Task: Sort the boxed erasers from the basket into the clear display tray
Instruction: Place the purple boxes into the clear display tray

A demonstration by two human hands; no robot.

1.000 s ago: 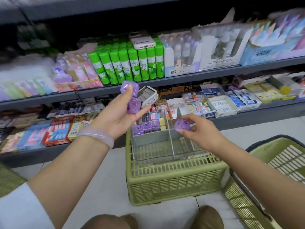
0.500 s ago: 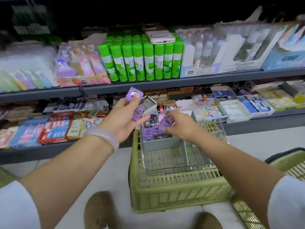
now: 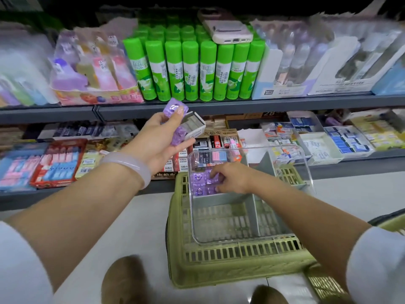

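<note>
A clear display tray with grey dividers rests on top of an olive green basket. Several purple boxed erasers lie in the tray's far left compartment. My right hand reaches into that compartment, and its fingertips press a purple eraser box down among the others. Raised above the tray's left side, my left hand grips two purple eraser boxes together with a small white and grey box. The basket's inside is hidden under the tray.
Grey shop shelves run across in front, carrying green glue sticks with a phone lying on them, and trays of erasers on the lower shelf. A second green basket stands at the right. My shoes are on the pale floor.
My right hand carried a purple eraser box forward and down into the tray's far left compartment. My left hand stayed raised with its boxes. The view shifted closer to the shelves.
</note>
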